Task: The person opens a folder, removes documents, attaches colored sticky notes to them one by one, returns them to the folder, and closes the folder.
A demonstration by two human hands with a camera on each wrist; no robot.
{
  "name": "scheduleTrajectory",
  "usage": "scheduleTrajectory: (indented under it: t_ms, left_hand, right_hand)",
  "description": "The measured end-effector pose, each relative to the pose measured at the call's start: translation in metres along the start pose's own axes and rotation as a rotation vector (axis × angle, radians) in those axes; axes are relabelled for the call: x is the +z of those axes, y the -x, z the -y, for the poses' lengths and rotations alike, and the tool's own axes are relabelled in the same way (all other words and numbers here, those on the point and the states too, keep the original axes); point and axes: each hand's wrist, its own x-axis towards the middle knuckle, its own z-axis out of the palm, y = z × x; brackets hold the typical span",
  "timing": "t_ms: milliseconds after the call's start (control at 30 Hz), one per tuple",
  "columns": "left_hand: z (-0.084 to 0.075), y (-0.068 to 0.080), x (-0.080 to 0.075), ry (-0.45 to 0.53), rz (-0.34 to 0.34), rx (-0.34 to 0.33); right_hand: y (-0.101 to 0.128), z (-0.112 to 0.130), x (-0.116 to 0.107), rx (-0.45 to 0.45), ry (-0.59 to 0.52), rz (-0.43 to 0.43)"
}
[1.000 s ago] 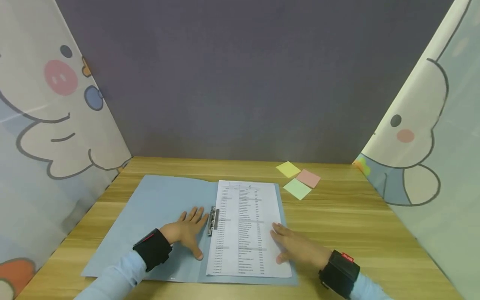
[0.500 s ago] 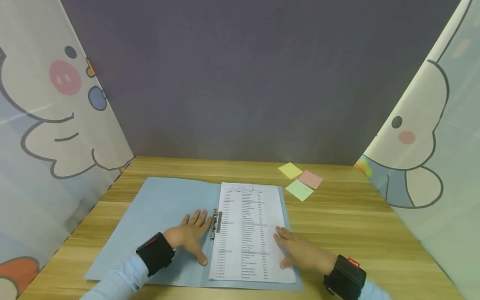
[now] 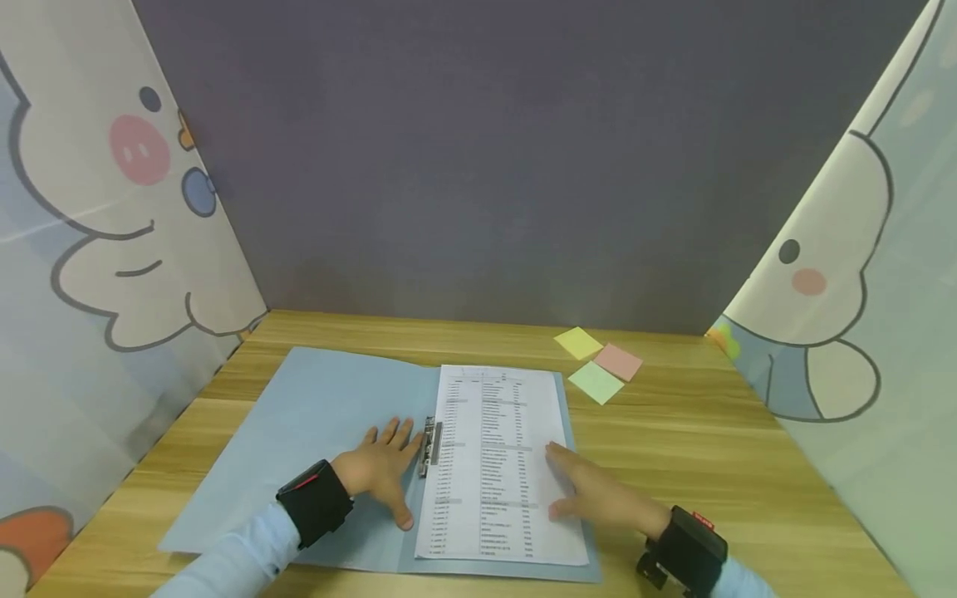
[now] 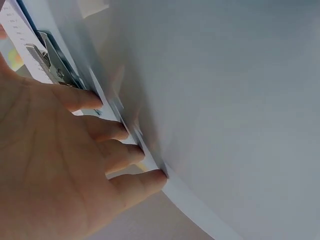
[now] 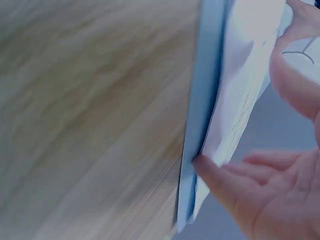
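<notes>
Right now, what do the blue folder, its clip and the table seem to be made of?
The blue folder looks like thin matte card or plastic: it lies flat, without shine. Its clip seems metal, silvery and glinting. The table shows pale wood grain, possibly laminate; the pictures cannot settle which.

yellow note (image 3: 577,342), pink note (image 3: 617,361), green note (image 3: 595,382) on wooden table (image 3: 695,432).

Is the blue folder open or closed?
Open. The blue folder lies spread flat on the table, its printed paper showing, with a metal clip at the middle fold.
</notes>
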Motion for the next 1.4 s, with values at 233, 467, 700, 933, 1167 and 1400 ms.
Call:
scheduleTrajectory:
  t_ms: [233, 467, 700, 933, 1167, 1400]
  left_hand:
    - [-0.002, -0.001, -0.004, -0.041, 0.011, -0.032]
    - [-0.002, -0.001, -0.003, -0.056, 0.021, -0.048]
    - [-0.002, 0.0, -0.004, -0.054, 0.015, -0.042]
    - [-0.003, 0.0, -0.003, -0.048, 0.011, -0.038]
    - [-0.005, 0.001, -0.005, -0.051, 0.016, -0.04]
    - [-0.004, 0.0, -0.005, -0.041, 0.025, -0.033]
  right_hand:
    - [-0.014, -0.003, -0.005, 0.234, -0.379, -0.193]
    - [-0.015, -0.016, -0.014, 0.258, -0.677, -0.142]
    - [-0.021, -0.023, -0.019, 0.324, -0.858, -0.118]
    - [-0.029, -0.025, -0.013, 0.33, -0.91, -0.027]
    - [-0.032, -0.024, -0.006, 0.314, -0.867, 0.0]
    - [-0.03, -0.022, -0.001, 0.282, -0.813, 0.004]
